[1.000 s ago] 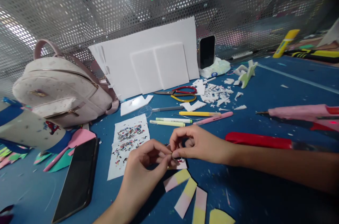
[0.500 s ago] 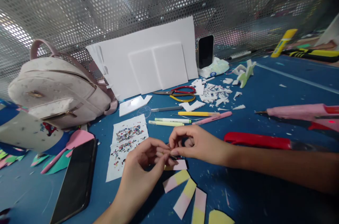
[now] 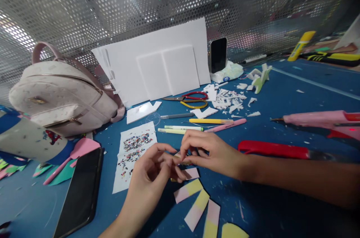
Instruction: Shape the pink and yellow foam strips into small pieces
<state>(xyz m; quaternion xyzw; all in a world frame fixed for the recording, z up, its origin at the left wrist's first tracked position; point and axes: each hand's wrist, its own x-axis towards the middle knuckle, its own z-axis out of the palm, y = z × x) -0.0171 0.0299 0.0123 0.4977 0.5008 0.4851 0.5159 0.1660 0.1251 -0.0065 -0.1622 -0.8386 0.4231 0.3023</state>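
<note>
My left hand (image 3: 153,178) and my right hand (image 3: 210,153) meet over the blue table, fingertips almost touching. The right thumb and fingers pinch a small thing whose kind I cannot make out. The left fingers curl against the same spot, mostly hiding it. Just below my fingers lies a pink-and-yellow strip (image 3: 191,173), partly covered by the left hand. Several similar strips (image 3: 196,211) fan out toward me, near a yellow rounded piece (image 3: 234,231). Left of my hands, a white sheet (image 3: 116,178) carries scattered shiny bits (image 3: 137,141).
Behind my hands are pens (image 3: 210,121), scissors (image 3: 197,97) and white foam scraps (image 3: 229,99). A red-handled tool (image 3: 272,149) and a pink glue gun (image 3: 315,118) lie right. A phone (image 3: 80,189) and backpack (image 3: 64,91) are left; white boards (image 3: 157,61) stand behind.
My left fingers have loosened and the thumb has drawn back a little to the left. The right hand stays in nearly the same place, with its fingers slightly raised.
</note>
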